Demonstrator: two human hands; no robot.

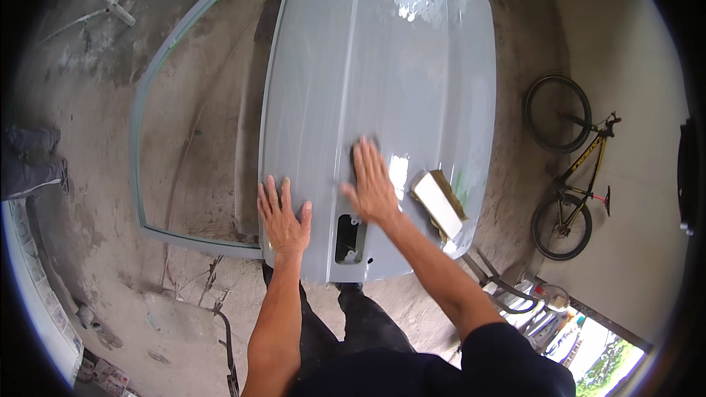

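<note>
both hands lie flat, fingers spread: left hand (283,217) nearer, right hand (371,185) reaching farther.

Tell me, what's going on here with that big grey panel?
A person stands over a large grey primed car door lying flat on a stand. The left hand rests flat near the door's lower edge, steadying it. The right hand presses down on a dark sheet, probably sandpaper, just above the rectangular handle cut-out. A pale rectangular block with a brown backing lies on the door beside the right hand. A yellow-and-black bicycle leans against the wall.
</note>
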